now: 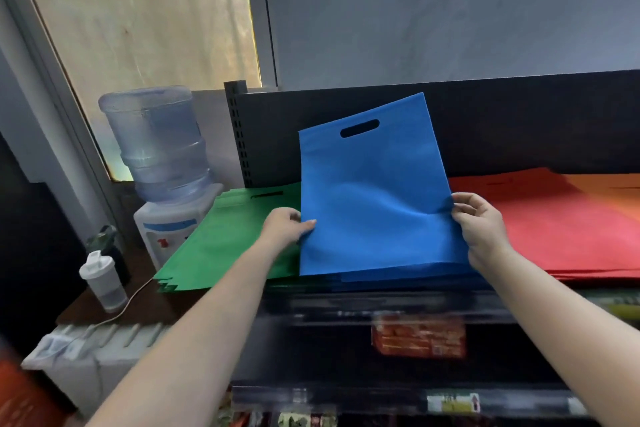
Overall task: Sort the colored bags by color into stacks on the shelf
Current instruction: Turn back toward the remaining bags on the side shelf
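Both hands hold a blue bag (375, 191) by its side edges, tilted up above the blue stack (408, 279) at the shelf's (381, 302) front edge: the left hand (285, 227) pinches the left edge, the right hand (479, 224) grips the right edge. A green stack (221, 239) lies at the shelf's left end, a red stack (554, 222) to the right, and orange bags (609, 194) at the far right. Labels on the shelf front and on the water dispenser (166, 184) beside the shelf are too blurred to read.
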The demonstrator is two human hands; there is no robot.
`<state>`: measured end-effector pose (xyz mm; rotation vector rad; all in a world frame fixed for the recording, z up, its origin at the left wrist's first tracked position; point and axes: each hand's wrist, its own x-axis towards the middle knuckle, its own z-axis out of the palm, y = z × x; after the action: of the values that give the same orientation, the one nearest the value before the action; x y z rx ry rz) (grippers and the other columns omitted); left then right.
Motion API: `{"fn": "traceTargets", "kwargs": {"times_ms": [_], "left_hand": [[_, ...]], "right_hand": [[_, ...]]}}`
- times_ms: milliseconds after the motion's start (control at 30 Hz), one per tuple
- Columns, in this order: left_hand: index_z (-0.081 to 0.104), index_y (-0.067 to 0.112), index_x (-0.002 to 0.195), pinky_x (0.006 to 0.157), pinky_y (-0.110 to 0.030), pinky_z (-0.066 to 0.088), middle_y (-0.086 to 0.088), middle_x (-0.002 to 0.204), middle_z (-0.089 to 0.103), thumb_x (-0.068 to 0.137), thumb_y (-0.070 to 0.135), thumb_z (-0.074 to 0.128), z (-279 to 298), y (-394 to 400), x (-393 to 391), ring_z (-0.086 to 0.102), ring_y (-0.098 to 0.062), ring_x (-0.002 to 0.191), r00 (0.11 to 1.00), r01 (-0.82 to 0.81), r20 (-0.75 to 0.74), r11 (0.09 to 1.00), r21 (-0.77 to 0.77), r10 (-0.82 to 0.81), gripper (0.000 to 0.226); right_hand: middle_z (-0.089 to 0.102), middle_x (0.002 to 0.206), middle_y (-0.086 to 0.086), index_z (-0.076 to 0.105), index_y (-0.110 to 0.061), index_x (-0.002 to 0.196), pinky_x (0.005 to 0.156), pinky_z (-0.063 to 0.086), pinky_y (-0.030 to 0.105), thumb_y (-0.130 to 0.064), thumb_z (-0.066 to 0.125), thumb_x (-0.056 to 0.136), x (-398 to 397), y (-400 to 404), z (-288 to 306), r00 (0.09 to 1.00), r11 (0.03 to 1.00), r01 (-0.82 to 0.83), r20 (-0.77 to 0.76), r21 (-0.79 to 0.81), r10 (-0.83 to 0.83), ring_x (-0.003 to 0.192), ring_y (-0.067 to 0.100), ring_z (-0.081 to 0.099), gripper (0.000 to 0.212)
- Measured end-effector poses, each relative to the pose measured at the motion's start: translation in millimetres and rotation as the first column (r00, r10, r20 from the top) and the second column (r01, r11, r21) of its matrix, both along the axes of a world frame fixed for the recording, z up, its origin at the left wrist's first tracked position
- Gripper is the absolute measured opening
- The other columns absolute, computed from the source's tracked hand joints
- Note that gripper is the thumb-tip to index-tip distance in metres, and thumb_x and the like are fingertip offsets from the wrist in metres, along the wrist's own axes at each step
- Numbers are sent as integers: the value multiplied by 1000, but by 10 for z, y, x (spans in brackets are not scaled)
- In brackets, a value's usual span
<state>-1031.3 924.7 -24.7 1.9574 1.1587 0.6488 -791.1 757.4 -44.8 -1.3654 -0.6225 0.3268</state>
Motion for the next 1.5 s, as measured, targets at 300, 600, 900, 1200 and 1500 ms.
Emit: {"fn": "traceTargets", "kwargs": {"times_ms": [300, 600, 900, 1200, 1500], "left_hand": [[58, 9, 101, 73, -31, 44, -2, 87, 56, 88, 25, 66, -172, -159, 517, 52, -20, 81, 976, -4, -210, 961, 276, 64, 22], [40, 11, 128, 85, -34, 39, -8, 126, 48, 95, 39, 50, 67, -616, 1108, 47, -27, 116, 691, 343, -690, 741, 577, 217, 45], [45, 17, 129, 93, -37, 35, -4, 127, 51, 94, 48, 45, 591, -1603, 2815, 46, -25, 119, 782, 449, -614, 590, 671, 103, 47], [46, 17, 127, 93, -38, 33, -4, 127, 51, 95, 48, 44, 630, -2944, 4684, 45, -25, 119, 805, 572, -577, 441, 691, -141, 45], [47, 16, 124, 91, -37, 32, -5, 127, 51, 94, 45, 45, 759, -4337, 6388, 44, -26, 120, 689, 708, -591, 218, 671, -419, 42]], "right_hand": [[69, 106, 13, 67, -3, 109, 83, 43, 29, -2, 61, 84, 410, -180, 6, 800, 816, 373, 598, -441, -43, 101, 30, 62, 26], [55, 129, 7, 53, -19, 130, 93, 45, 35, -21, 53, 91, 723, -308, 148, 655, 627, 417, 696, -658, 295, 121, 27, 49, 39], [45, 139, 1, 37, -22, 144, 92, 47, 38, -42, 53, 92, 1809, -1398, 722, 533, 590, 519, 773, -619, 343, 128, 23, 42, 58], [47, 138, 4, 39, -19, 141, 92, 45, 39, -44, 47, 94, 3161, -3168, 892, 549, 335, 734, 806, -591, 219, 126, 27, 44, 54], [44, 140, 7, 40, -17, 138, 97, 40, 40, -45, 46, 94, 4247, -4624, 918, 629, 2, 776, 775, -631, 60, 128, 29, 42, 53]]}}
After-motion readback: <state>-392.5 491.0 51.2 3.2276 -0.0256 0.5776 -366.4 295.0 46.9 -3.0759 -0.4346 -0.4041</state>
